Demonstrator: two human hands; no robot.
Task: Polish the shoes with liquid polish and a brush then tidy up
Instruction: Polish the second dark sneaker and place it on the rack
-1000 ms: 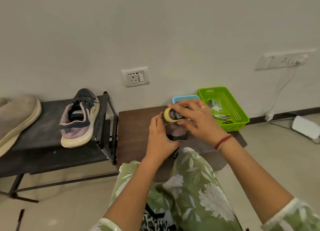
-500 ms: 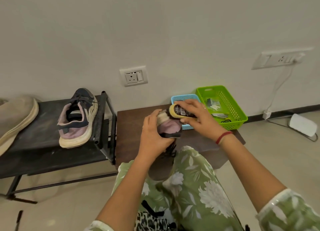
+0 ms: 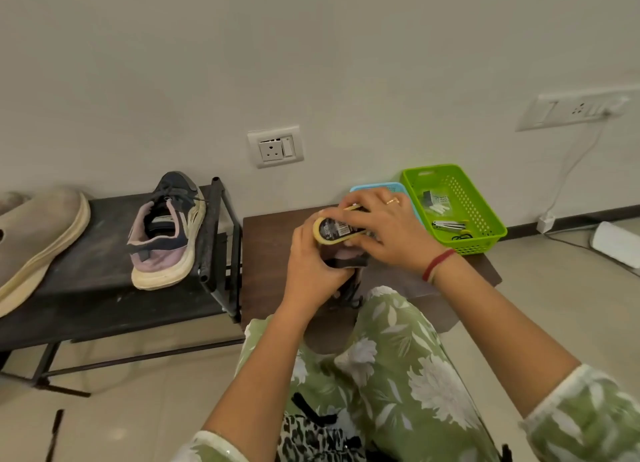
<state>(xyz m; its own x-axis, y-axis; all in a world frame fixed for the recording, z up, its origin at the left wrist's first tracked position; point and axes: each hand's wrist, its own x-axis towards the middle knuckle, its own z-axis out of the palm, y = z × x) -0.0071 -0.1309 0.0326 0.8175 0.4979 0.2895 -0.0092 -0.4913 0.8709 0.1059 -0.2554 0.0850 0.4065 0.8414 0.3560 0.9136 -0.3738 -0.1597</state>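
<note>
Pink-lined shoe [image 3: 346,258] first: grips it with the left hand [image 3: 311,271] over the table [image 3: 268,254] at 12 o'clock, rubs it with the brush [image 3: 337,231] gripped in the right hand [image 3: 384,229], likely leaves the other shoe [image 3: 166,233] at 9 o'clock and tidying for later.

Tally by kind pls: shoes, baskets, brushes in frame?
Shoes: 3 - grey-pink sneaker, beige shoe, held shoe, mostly hidden, gripped by the left hand
Baskets: 2 - green basket, blue basket
Brushes: 1 - brush, held by the right hand
Total: 6
</note>
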